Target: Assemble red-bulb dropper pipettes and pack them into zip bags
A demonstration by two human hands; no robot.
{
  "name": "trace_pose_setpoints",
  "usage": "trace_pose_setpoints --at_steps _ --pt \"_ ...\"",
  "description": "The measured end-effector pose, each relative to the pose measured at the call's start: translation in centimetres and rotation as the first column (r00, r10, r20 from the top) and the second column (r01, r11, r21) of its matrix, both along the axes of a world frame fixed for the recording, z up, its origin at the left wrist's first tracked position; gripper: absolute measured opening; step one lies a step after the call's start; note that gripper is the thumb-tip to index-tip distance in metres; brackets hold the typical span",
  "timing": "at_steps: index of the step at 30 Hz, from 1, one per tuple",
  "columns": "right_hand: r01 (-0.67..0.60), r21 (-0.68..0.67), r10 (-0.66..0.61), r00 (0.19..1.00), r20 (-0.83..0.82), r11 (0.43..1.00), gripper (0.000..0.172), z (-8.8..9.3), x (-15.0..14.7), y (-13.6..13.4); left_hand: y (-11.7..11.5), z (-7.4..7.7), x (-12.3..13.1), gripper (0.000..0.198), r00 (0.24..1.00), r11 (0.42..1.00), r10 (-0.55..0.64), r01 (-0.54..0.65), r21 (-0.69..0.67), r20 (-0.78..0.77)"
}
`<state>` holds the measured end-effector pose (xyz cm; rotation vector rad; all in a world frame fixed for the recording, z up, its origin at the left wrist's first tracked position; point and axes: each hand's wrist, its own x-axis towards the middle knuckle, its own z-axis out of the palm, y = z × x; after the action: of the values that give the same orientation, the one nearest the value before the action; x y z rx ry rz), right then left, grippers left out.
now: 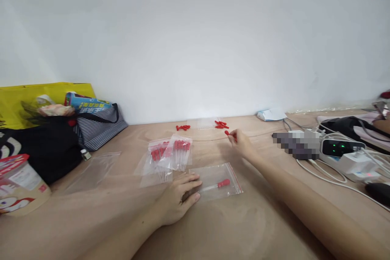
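Observation:
My left hand (179, 198) rests with fingers spread at the left end of a clear zip bag (210, 174). Inside that bag lies one dropper with a red bulb (224, 183). Farther right and back, my right hand (239, 141) pinches a small red bulb (227, 133) above the table. Bags of red-topped droppers (182, 150) overlap just beyond my left hand. Near the wall are two small groups of red bulbs, one at the left (183, 127) and one at the right (221, 124), with clear tubes (206, 128) between them.
Flat clear bags (96, 168) lie on the table (243, 227) at the left, near a small bottle (85, 154), a striped bag (99, 128) and a tub (22, 185). Chargers (343, 147), white cables (323, 176) and a blue-white packet (271, 114) are at the right.

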<state>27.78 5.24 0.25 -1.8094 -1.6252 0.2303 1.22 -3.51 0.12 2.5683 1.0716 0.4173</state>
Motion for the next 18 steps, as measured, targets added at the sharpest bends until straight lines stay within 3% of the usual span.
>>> trace_pose_setpoints --at_steps 3,7,11,18 --pt "0.012 0.28 0.106 0.911 -0.4 0.96 0.033 0.1 1.5 -2.1 0.0 0.4 0.0 0.033 0.999 0.999 -0.037 0.037 0.013 -0.036" --pt "0.145 0.202 0.048 0.688 -0.724 0.969 0.035 -1.2 2.4 -5.2 0.2 0.7 -0.3 0.035 0.991 0.994 -0.104 0.105 0.009 -0.084" --pt "0.167 0.131 0.03 0.5 -0.866 0.977 0.029 -2.5 1.5 -6.3 0.3 0.7 -0.3 0.037 0.99 0.995 -0.104 0.104 0.0 -0.096" --pt "0.018 0.076 0.066 0.329 -0.942 0.997 0.037 -3.0 -0.8 -6.8 -0.1 0.6 -0.3 0.047 0.999 0.999 -0.021 0.02 -0.035 -0.032"
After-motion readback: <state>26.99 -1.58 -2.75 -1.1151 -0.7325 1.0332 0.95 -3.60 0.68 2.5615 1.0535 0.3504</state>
